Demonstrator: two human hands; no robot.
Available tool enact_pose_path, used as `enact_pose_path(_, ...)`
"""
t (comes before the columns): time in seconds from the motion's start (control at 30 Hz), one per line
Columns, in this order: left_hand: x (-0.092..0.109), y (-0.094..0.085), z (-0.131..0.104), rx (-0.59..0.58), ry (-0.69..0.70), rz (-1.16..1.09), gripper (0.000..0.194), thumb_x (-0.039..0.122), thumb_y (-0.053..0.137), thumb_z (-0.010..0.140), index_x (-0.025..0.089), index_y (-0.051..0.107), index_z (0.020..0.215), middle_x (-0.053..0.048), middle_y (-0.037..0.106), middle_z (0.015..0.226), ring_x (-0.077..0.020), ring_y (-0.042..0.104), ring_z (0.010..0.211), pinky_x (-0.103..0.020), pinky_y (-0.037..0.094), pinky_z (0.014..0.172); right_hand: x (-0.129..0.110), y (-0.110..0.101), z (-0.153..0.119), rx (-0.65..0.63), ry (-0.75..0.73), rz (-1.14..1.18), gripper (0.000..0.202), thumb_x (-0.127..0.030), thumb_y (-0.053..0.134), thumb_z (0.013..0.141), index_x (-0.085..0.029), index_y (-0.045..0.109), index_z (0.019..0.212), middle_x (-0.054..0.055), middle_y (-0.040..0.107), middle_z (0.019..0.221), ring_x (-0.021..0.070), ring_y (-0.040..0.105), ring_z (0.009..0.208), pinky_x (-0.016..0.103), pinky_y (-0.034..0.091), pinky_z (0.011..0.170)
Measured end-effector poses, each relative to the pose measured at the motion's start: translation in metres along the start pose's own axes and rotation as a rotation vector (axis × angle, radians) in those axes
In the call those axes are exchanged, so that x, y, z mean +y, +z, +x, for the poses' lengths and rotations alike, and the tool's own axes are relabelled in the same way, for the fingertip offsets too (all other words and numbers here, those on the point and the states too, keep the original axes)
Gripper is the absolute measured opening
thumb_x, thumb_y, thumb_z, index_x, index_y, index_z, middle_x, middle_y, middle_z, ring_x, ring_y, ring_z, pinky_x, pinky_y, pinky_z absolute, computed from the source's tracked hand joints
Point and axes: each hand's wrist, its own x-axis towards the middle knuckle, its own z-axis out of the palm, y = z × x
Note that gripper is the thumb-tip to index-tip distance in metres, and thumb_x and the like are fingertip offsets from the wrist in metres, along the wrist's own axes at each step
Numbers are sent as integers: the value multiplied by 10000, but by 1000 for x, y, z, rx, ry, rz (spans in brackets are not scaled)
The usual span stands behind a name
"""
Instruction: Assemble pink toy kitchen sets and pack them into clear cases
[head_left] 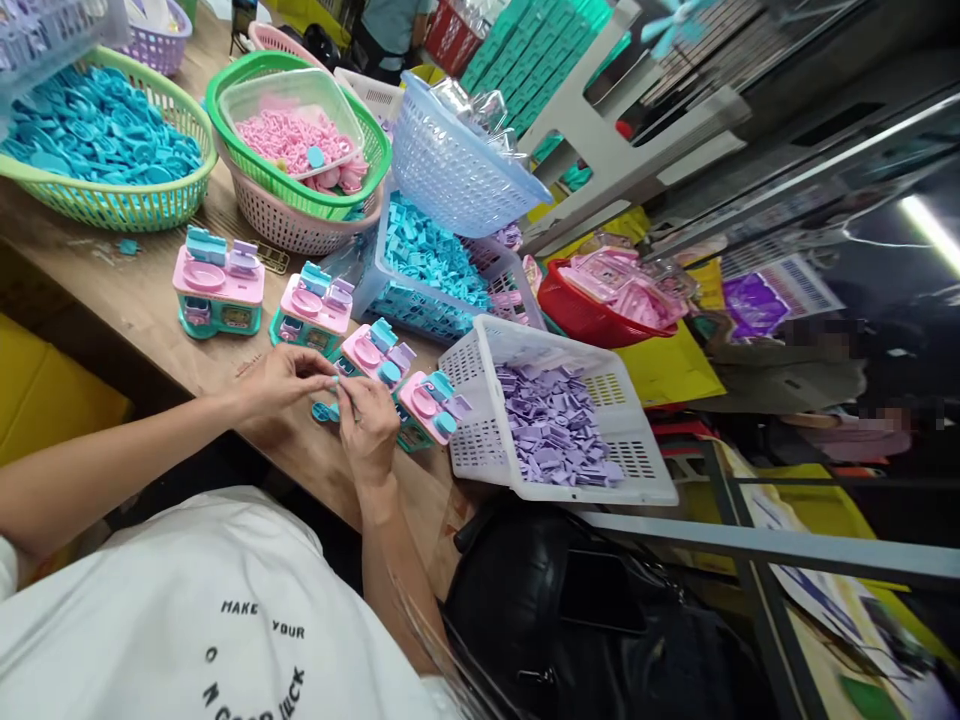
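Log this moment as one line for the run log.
left hand: pinching blue part | right hand: on same part | beside: pink toy, white basket

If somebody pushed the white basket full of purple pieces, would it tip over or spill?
Probably not tip: the white basket looks wide and low, sitting on the wooden table. It might slide easily, being thin holed plastic. But it seems to overhang the table edge, so a hard push could drop it and scatter the loose purple pieces.
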Motion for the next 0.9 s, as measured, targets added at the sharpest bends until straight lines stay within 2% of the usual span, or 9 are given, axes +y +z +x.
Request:
enact_pose_path(0.1,22,-13,16,143,9,26,376,491,761,786,147,761,939,-71,771,875,-180,692,750,-281,569,694,-2,3,50,-83,-19,-134,312,-289,441,1075,-198,736,1037,104,728,1018,200,644,975,314,489,908)
enact_pose_path(0.2,34,-23,22,310,163,285,256,329,642,861,159,752,1018,-63,761,941,-166,677,777,-278,555,735,-2,11,95,-224,8,-354,306,-268,442,1070,-194,725,982,107,728,1029,219,618,973,314,446,845)
enact_pose_path(0.27,33,-25,17,345,286,458,226,243,584,872,154,740,1010,-66,744,947,-167,671,793,-278,543,741,-1,16,114,-340,4,-465,300,-231,438,1064,-191,721,973,109,734,1025,231,610,974,319,419,806)
enact_pose_path(0.37,18,-21,2,257,400,615,192,174,542,880,144,719,949,-67,714,897,-160,659,768,-266,526,706,2,20,126,-432,-21,-543,277,-199,455,1048,-189,723,977,113,743,1025,239,609,984,324,396,793)
enact_pose_path(0.47,-1,-14,-11,183,419,726,194,158,515,919,147,708,938,-54,689,831,-152,640,714,-256,507,667,6,23,127,-411,-38,-534,256,-210,488,1040,-184,727,952,113,747,999,239,618,966,323,389,790)
enact_pose_path(0.6,-18,-6,-14,117,427,765,213,127,501,926,151,697,1004,-77,735,940,-180,687,816,-272,534,718,12,26,128,-399,-27,-472,244,-245,520,1036,-182,721,912,100,735,947,225,632,886,319,387,771)
enact_pose_path(0.73,-26,-3,-11,80,427,765,201,112,507,913,159,684,997,-73,722,917,-191,685,820,-287,535,728,17,28,127,-440,28,-457,229,-303,528,1042,-195,707,948,84,716,951,222,639,857,320,394,773)
enact_pose_path(0.83,-26,3,-10,-3,417,813,195,135,485,944,151,675,989,-85,694,911,-202,673,836,-299,531,733,17,32,122,-401,-6,-438,252,-247,471,1055,-186,684,936,98,702,959,229,623,910,334,397,825)
enact_pose_path(0.9,-25,12,-10,-87,418,877,184,190,509,963,140,677,1020,-116,691,999,-228,669,901,-329,541,776,15,35,120,-367,-7,-423,284,-200,416,1059,-184,676,944,105,699,975,235,606,945,351,394,863)
